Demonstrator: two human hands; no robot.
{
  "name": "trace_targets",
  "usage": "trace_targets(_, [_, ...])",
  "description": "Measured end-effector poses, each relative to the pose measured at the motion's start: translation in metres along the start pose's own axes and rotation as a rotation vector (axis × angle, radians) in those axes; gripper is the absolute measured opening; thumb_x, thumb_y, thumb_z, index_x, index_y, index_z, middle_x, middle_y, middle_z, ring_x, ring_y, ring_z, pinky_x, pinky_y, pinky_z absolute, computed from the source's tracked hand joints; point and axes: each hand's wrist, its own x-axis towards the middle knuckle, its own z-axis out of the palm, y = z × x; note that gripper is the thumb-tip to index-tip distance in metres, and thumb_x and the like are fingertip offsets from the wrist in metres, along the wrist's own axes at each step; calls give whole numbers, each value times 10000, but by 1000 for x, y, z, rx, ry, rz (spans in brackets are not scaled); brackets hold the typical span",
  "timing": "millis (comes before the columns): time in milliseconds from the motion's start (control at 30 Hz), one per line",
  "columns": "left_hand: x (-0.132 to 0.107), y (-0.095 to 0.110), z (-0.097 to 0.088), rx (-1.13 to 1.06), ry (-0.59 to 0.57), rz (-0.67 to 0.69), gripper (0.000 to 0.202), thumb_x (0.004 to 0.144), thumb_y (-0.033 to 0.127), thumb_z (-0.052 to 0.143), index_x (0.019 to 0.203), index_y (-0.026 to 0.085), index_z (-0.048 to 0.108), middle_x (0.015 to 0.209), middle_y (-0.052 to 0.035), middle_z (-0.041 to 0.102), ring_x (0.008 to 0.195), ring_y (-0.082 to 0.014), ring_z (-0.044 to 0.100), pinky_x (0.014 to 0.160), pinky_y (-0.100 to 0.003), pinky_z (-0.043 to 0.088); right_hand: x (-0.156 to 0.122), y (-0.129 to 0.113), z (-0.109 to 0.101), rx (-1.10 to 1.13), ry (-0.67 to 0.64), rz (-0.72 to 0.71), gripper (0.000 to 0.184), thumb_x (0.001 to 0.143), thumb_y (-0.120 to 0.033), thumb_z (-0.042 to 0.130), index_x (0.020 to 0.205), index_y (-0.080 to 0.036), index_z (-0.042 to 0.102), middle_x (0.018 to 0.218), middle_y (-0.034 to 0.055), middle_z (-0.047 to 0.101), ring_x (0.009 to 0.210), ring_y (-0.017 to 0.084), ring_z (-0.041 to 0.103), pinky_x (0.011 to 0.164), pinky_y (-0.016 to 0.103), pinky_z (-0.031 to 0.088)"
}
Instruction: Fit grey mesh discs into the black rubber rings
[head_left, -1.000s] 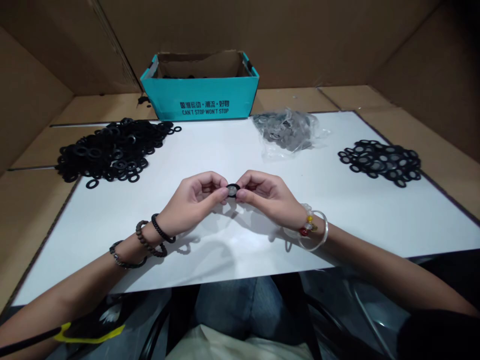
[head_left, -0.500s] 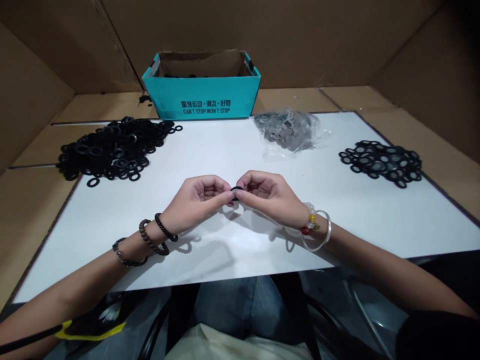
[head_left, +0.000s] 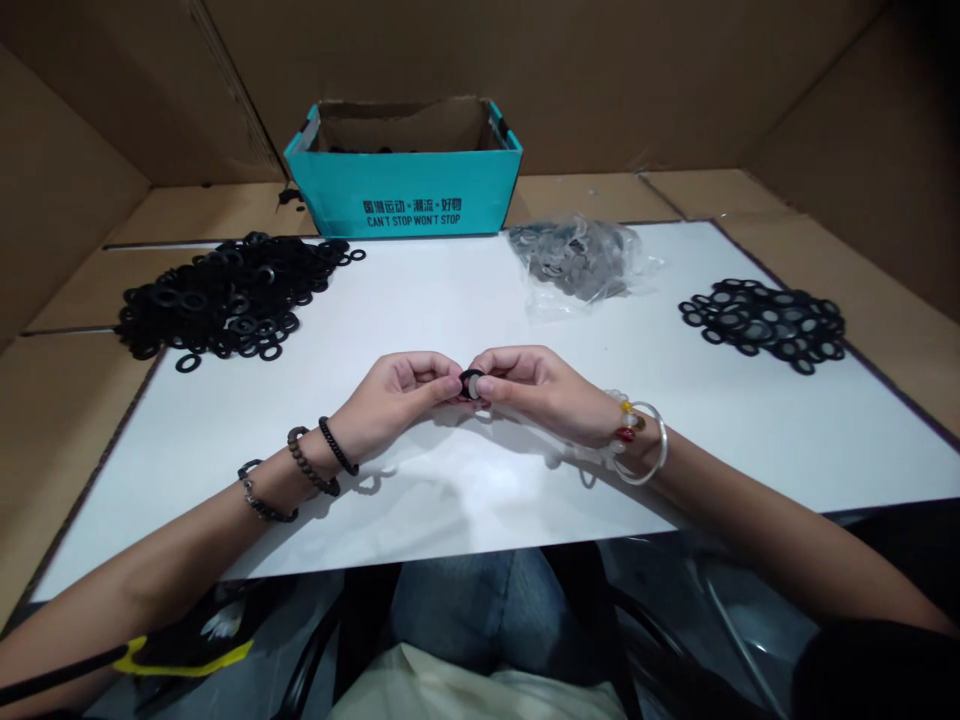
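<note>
Between both hands, over the middle of the white board, is a black ring [head_left: 464, 384] with a grey disc [head_left: 474, 387] at its opening. My left hand [head_left: 411, 392] pinches the ring's left side between thumb and fingers. From the other side my right hand [head_left: 525, 386] grips the same ring, its thumb beside the grey disc. Whether the disc is fully seated in the ring I cannot tell. The fingertips behind the ring are partly hidden.
Loose black rings [head_left: 225, 300] are heaped at the left. A clear bag of grey discs [head_left: 577, 262] lies behind my right hand. Black rings with grey centres [head_left: 763, 325] form a pile at the right. A teal box [head_left: 409, 190] stands at the back, before cardboard walls [head_left: 600, 90].
The ring has tilted to face me more, so the grey disc shows more. Both hands have shifted slightly, still pinching the ring.
</note>
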Motion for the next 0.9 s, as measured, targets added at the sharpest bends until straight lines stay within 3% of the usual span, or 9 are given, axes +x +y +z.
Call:
trace_targets(167, [0,-1,3,7,63,-10,221,709,324,708,758,130,614,670,-21,668,659,-112,626,700,-234,489,1,7,4,-214,135,-137,236,798,-375,583,793,-149,513,728,7,551,638,82,508,595,230,428])
trace_targets(333, [0,-2,3,-25,81,-21,223,693,315,717,758,128,615,696,-16,653,655,-109,613,695,-240,490,-1,12,8,-839,284,-555,205,841,-215,519,1037,-166,486,884,51,550,760,126,511,698,283,450])
trace_targets(433, [-1,-2,3,-34,72,-43,213,705,307,707,788,126,630,726,-21,657,679,-107,615,700,-227,483,0,13,6,-1160,321,-760,124,856,-169,485,964,-187,545,904,70,561,812,157,504,710,302,445])
trace_targets(533, [-1,-1,4,-72,86,-90,193,716,300,695,781,127,639,702,-11,648,677,-94,609,678,-198,470,0,13,4,-1299,354,-813,106,863,-169,479,865,-211,576,886,59,580,786,159,507,688,309,433])
trace_targets(667, [-1,1,6,-95,156,-124,205,692,298,713,764,121,639,685,-16,648,666,-102,614,661,-208,472,-1,10,4,-1073,383,-757,110,861,-174,492,778,-198,562,784,44,581,744,150,520,677,310,436])
trace_targets(767, [0,2,6,-56,218,-74,250,642,315,749,758,125,634,673,-8,651,643,-110,624,631,-220,474,-1,9,6,-689,431,-556,76,837,-227,555,775,-184,558,745,24,590,711,131,549,667,292,461])
trace_targets(900, [-1,1,6,-21,242,-23,258,602,289,772,734,132,616,676,-7,664,618,-122,638,622,-233,481,1,7,6,-299,419,-308,190,749,-326,664,788,-165,570,757,21,609,703,116,578,667,270,488])
